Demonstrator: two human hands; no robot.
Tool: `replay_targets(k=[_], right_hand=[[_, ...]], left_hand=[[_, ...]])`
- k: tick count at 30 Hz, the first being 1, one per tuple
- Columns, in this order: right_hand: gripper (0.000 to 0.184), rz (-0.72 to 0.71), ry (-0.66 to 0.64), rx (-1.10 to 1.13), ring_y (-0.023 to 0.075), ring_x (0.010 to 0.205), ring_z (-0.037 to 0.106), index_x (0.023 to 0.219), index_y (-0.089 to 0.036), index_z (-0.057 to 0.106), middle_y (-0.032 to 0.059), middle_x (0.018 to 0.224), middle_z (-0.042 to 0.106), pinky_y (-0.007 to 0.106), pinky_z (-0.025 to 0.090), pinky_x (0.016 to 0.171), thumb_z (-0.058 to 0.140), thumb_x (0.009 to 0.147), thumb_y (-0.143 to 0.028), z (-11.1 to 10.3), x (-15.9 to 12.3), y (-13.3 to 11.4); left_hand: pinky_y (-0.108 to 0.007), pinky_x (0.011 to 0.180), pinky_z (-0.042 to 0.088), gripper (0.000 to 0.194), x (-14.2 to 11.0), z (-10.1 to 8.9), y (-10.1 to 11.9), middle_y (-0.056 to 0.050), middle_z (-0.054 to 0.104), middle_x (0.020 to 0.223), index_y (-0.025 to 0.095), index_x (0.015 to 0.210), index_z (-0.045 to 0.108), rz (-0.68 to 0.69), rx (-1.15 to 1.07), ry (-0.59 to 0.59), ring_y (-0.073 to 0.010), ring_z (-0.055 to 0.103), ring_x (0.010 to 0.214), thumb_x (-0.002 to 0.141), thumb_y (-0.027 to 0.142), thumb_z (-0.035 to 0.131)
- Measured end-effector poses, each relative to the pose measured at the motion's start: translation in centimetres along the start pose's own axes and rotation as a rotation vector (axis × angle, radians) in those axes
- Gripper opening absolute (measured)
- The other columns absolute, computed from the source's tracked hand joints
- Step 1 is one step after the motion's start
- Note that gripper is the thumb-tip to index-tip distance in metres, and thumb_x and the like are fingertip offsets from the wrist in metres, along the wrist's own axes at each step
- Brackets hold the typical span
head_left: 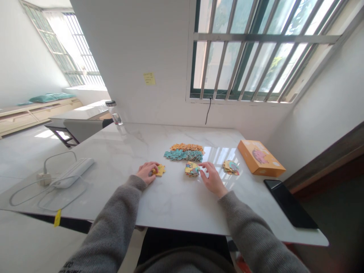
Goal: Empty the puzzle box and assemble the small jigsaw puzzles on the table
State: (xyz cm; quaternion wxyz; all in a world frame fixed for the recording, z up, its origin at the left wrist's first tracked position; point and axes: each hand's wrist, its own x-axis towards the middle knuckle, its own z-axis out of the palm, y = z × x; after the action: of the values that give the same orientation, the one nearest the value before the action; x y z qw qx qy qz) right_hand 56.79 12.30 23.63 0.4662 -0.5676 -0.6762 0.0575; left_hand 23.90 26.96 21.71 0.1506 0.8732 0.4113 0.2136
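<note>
My left hand (148, 172) rests on the table with its fingers curled over some yellow puzzle pieces (160, 170), which stick out at its right side. Between my hands lies a small stack of yellow and multicoloured puzzle pieces (192, 169). My right hand (212, 178) is at the right edge of that stack, thumb and fingers apart, with nothing between them. Beyond the stack spread rows of teal puzzle pieces (184, 155) and orange puzzle pieces (187, 147). Another pile of mixed puzzle pieces (231, 167) sits to the right of my right hand.
An orange box (261, 157) stands at the table's right, with a black phone (290, 204) in front of it. On the left lie a white power strip (73, 173) and its cables. A clear bottle (115, 113) stands at the far left corner of the marbled table (176, 204).
</note>
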Motion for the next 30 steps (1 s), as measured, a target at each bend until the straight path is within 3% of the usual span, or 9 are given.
replay_targets(k=[4, 9, 14, 17, 20, 25, 30], right_hand=[[0.031, -0.052, -0.077, -0.041, 0.0289, 0.121, 0.049, 0.120, -0.023, 0.058, 0.0118, 0.126, 0.057, 0.050, 0.043, 0.105, 0.060, 0.089, -0.024, 0.8, 0.2, 0.8], [0.023, -0.036, -0.134, -0.042, 0.0279, 0.112, 0.052, 0.110, -0.024, 0.061, 0.0096, 0.115, 0.060, 0.049, 0.045, 0.100, 0.064, 0.087, -0.020, 1.3, 0.6, 1.3], [0.036, -0.012, -0.082, -0.007, 0.0273, 0.109, 0.052, 0.113, -0.022, 0.057, 0.0093, 0.112, 0.057, 0.047, 0.047, 0.098, 0.070, 0.080, -0.019, 0.9, 0.8, 0.8], [0.038, -0.052, -0.085, 0.012, 0.0279, 0.112, 0.051, 0.116, -0.024, 0.055, 0.0092, 0.116, 0.056, 0.048, 0.045, 0.101, 0.069, 0.081, -0.019, 0.4, 0.7, 0.2], [0.038, -0.094, -0.132, 0.036, 0.0286, 0.119, 0.050, 0.119, -0.026, 0.055, 0.0096, 0.122, 0.058, 0.050, 0.043, 0.104, 0.067, 0.084, -0.020, -0.2, 0.4, -0.5], [0.035, -0.135, -0.178, 0.096, 0.0268, 0.123, 0.049, 0.121, -0.027, 0.055, 0.0087, 0.123, 0.060, 0.049, 0.042, 0.107, 0.065, 0.087, -0.022, -0.6, 0.1, -1.2], [0.031, -0.061, -0.144, 0.228, 0.0246, 0.119, 0.054, 0.121, -0.025, 0.056, 0.0108, 0.127, 0.058, 0.041, 0.051, 0.093, 0.060, 0.091, -0.027, -0.2, 0.0, -1.8]], left_hand=[[-0.050, 0.104, 0.038, 0.019, 0.1, -0.1, -0.5, -0.003, 0.063, 0.129, 0.024, 0.086, 0.061, 0.008, 0.004, -0.041, -0.0304, 0.052, 0.120, 0.068, 0.020, 0.055], [-0.052, 0.103, 0.040, 0.028, 0.1, 0.1, 0.3, -0.010, 0.056, 0.131, 0.021, 0.096, 0.058, 0.042, -0.047, 0.116, -0.0318, 0.051, 0.119, 0.068, 0.018, 0.055], [-0.051, 0.105, 0.039, 0.024, 0.8, 1.2, 5.8, -0.009, 0.060, 0.122, 0.022, 0.100, 0.057, 0.220, -0.138, 0.216, -0.0286, 0.052, 0.117, 0.076, 0.019, 0.054], [-0.050, 0.106, 0.039, 0.033, 1.4, 2.3, 9.8, -0.010, 0.056, 0.132, 0.023, 0.111, 0.057, 0.321, -0.149, 0.233, -0.0297, 0.049, 0.122, 0.078, 0.020, 0.060], [-0.050, 0.105, 0.040, 0.040, 1.9, 3.3, 12.0, -0.009, 0.054, 0.140, 0.024, 0.118, 0.057, 0.383, -0.151, 0.220, -0.0301, 0.049, 0.125, 0.078, 0.020, 0.064], [-0.044, 0.097, 0.046, 0.024, 2.0, 4.4, 11.8, -0.006, 0.066, 0.121, 0.025, 0.101, 0.062, 0.443, -0.196, 0.186, -0.0257, 0.059, 0.114, 0.079, 0.019, 0.067], [-0.044, 0.092, 0.049, 0.020, 1.6, 4.7, 11.7, -0.008, 0.067, 0.112, 0.023, 0.096, 0.063, 0.425, -0.201, 0.342, -0.0254, 0.062, 0.106, 0.079, 0.026, 0.072]])
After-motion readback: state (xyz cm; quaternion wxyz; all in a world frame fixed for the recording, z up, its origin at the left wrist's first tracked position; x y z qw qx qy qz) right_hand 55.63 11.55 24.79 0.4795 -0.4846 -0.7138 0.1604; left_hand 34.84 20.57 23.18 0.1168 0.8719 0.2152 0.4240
